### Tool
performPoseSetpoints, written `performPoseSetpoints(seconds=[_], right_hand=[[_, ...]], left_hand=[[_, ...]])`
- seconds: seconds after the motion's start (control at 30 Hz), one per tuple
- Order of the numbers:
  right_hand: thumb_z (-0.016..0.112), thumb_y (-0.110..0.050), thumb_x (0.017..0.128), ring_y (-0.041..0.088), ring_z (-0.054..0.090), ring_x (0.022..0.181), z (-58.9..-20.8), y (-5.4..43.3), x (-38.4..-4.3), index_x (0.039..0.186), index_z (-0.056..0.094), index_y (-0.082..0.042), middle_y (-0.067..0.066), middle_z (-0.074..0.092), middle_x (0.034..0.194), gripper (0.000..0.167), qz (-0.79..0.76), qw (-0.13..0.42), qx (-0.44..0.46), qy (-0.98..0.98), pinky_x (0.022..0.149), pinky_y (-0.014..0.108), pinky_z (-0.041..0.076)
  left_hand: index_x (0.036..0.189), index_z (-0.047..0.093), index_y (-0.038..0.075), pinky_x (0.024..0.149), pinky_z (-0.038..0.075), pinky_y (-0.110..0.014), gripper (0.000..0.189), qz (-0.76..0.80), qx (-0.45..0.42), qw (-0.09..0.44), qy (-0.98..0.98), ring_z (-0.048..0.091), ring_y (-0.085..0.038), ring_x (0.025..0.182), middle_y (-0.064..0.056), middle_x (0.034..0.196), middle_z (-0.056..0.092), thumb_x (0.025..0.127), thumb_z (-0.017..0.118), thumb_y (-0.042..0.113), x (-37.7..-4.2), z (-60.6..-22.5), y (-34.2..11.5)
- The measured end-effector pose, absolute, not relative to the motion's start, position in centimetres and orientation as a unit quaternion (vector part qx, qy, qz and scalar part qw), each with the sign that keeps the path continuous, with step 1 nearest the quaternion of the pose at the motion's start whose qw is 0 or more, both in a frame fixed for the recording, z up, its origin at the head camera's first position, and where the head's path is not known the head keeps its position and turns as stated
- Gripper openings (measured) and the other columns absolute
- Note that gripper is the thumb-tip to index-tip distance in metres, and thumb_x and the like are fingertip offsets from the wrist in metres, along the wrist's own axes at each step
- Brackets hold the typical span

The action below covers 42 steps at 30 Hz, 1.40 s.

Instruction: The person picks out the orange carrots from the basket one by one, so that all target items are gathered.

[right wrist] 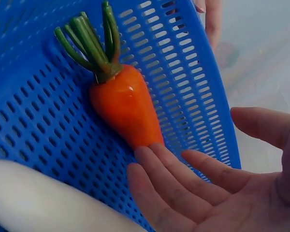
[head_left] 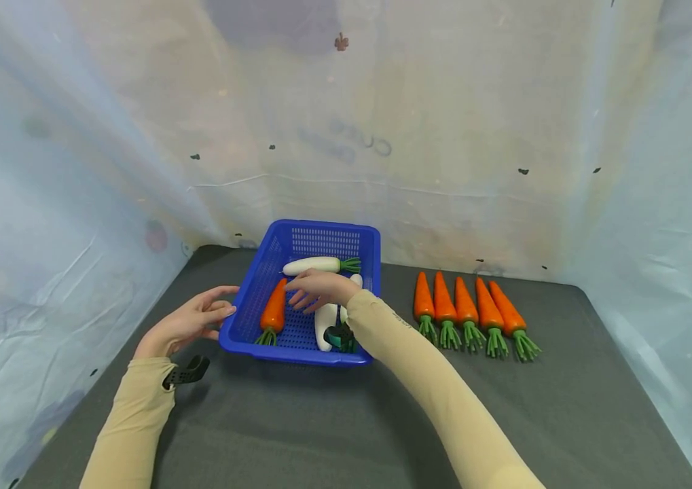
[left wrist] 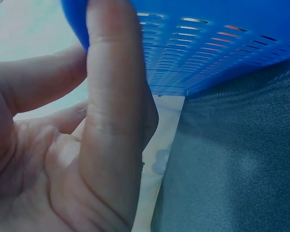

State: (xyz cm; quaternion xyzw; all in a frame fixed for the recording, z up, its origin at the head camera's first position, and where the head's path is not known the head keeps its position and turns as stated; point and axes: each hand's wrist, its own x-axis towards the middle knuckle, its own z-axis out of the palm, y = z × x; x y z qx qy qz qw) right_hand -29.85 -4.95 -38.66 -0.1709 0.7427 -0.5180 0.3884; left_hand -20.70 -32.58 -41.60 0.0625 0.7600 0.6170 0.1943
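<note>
A blue plastic basket (head_left: 297,354) stands on the dark table. At its left rim my left hand (head_left: 189,318) grips the edge with thumb and fingers; the left wrist view shows its fingers (left wrist: 113,87) against the rim. Inside lies a carrot (right wrist: 128,106) with green stems, along the basket's left wall. My right hand (head_left: 321,288) is over the basket, palm turned up in its wrist view, fingertips right at the carrot's narrow end. A white radish (head_left: 312,265) lies across the back of the basket. Another white radish (head_left: 324,326) sits nearer the front, and a third is partly hidden by my right forearm.
Several carrots (head_left: 466,302) lie side by side on the table (head_left: 541,407) right of the basket, stems toward me. Behind rises a pale plastic sheet (head_left: 443,136), with more sheeting on both sides. A dark strap (head_left: 187,372) is on my left wrist.
</note>
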Motion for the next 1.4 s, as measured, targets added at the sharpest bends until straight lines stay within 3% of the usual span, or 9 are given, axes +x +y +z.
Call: performPoseSetpoints(seconds=[0.5,0.9,1.4], right_hand=[[0.056,-0.028,0.097,0.042,0.049,0.120,-39.4,-6.5,-29.7,0.137,0.045,0.001,0.030,0.048,0.132,0.051,-0.510,0.443,-0.154,0.721,0.098,0.054,0.040],[0.061,-0.029,0.094,0.044,0.043,0.125,-40.7,-7.5,-30.1,0.149,0.022,-0.005,0.032,0.038,0.139,0.073,-0.573,0.467,-0.065,0.670,0.097,0.055,0.041],[0.060,-0.027,0.095,0.042,0.045,0.120,-41.4,-7.8,-30.6,0.142,0.034,-0.001,0.029,0.046,0.127,0.059,-0.602,0.472,-0.023,0.644,0.098,0.050,0.041]], left_hand=[[0.150,0.020,0.011,0.080,0.053,-0.050,0.064,0.621,0.060,0.195,0.757,0.061,-0.034,0.102,-0.024,0.124,0.053,0.099,0.054,0.027,-20.9,-41.9,-32.9],[0.150,0.019,0.010,0.081,0.053,-0.051,0.065,0.619,0.057,0.196,0.759,0.060,-0.034,0.105,-0.024,0.128,0.052,0.099,0.055,0.027,-20.9,-41.8,-32.9],[0.150,0.019,0.010,0.079,0.053,-0.051,0.062,0.621,0.053,0.196,0.757,0.062,-0.034,0.100,-0.023,0.122,0.055,0.099,0.054,0.024,-20.8,-41.4,-32.7]])
